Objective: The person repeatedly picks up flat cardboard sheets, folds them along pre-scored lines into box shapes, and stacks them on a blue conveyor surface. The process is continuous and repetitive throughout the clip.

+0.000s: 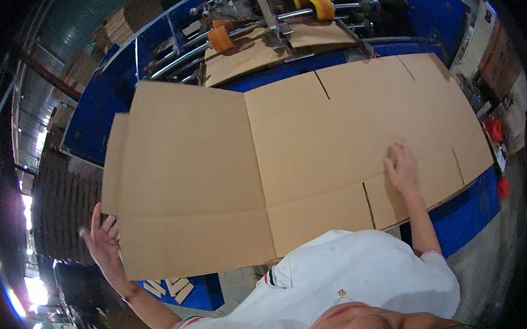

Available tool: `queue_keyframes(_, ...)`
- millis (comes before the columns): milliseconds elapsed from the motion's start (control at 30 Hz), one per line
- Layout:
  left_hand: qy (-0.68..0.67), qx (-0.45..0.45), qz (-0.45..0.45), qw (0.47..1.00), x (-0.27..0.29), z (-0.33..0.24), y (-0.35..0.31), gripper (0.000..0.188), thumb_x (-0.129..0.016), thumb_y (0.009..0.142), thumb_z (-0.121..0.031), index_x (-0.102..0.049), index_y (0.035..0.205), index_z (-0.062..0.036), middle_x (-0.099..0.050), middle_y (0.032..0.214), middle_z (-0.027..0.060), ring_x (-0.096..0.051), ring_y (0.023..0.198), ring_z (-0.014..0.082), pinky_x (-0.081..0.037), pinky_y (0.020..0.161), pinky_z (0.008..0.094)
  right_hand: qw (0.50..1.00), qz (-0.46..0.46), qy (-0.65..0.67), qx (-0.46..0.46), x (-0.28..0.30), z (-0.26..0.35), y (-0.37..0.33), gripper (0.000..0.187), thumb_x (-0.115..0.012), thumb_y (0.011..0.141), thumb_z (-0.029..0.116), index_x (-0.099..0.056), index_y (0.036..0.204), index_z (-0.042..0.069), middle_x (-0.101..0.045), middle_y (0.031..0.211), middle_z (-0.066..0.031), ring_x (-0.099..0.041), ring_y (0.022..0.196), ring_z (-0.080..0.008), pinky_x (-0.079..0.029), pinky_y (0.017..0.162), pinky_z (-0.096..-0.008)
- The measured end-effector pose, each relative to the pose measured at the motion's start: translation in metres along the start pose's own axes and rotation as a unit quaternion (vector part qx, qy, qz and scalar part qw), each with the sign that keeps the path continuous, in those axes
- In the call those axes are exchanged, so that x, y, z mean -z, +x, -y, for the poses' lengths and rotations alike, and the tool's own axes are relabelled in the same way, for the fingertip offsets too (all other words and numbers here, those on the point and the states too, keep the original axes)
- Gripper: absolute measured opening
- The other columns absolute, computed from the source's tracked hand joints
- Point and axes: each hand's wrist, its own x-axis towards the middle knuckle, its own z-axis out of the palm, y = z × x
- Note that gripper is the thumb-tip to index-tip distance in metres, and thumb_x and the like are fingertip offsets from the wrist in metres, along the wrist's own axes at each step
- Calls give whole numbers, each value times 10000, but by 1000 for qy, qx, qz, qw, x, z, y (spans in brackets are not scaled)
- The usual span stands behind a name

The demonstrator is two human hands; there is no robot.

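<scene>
A large brown cardboard box blank (334,143) lies spread out before me, with cut slots along its near and far edges. Its left panel (186,174) is raised at the crease, and a narrow flap (113,163) shows at the far left. My left hand (104,235) is beside that left edge, fingers apart; whether they touch the board I cannot tell. On the right part of the blank rests my right hand (402,168), slightly blurred, its fingers lying on the surface and gripping nothing.
Beyond the blank stands a blue machine (446,12) with metal shafts and orange rollers (322,9). Another cardboard sheet (252,58) lies under them. Cardboard offcuts (177,288) sit on a blue surface at lower left. Stacked sheets (66,204) stand at left.
</scene>
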Motion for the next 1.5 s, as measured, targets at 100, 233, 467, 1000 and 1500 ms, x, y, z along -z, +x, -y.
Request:
queue_keyframes(100,-188,-180,-40,965,-124,-2,-62,733,-423,920,-539,-286,1410,-12,-416,1383,209,-482,1224,285,-424,991,414,988,-49,-49,-141,-5,-48,-36,443,-568,877,288,-521,1235,31,-442,1345,-230,-381,1266,-404,-311,1047,-492)
queue_keyframes(233,253,-203,-382,865,-113,136,-120,637,-530,882,-456,-409,1346,-36,-464,1328,166,-461,1205,287,-386,1000,443,932,-107,-234,-256,6,-127,-84,477,-586,871,308,-531,1217,-16,-489,1299,-224,-384,1265,-388,-291,1056,-491)
queue_keyframes(467,241,-4,-221,945,-114,79,-55,335,-678,785,-71,-573,1089,22,-617,1004,88,-585,893,166,-491,777,307,554,-379,569,-475,48,-328,-146,490,-574,914,317,-481,1283,9,-521,1303,-126,-512,1157,-305,-414,970,-418)
queue_keyframes(1000,192,-107,-208,953,-109,181,-14,168,-645,860,-35,-629,1022,7,-641,1015,65,-581,912,158,-467,815,304,952,-279,64,110,77,4,-53,425,-602,798,-19,-548,1219,-28,-626,1164,-175,-612,1059,-297,-500,875,-376)
queue_keyframes(1500,527,-256,272,764,-275,210,-22,734,-591,638,70,-533,1314,-210,-456,1400,113,-411,1289,382,-304,1062,548,916,-34,-12,399,2,34,-5,488,-657,722,289,-600,1158,78,-562,1255,-164,-547,1156,-336,-441,985,-448)
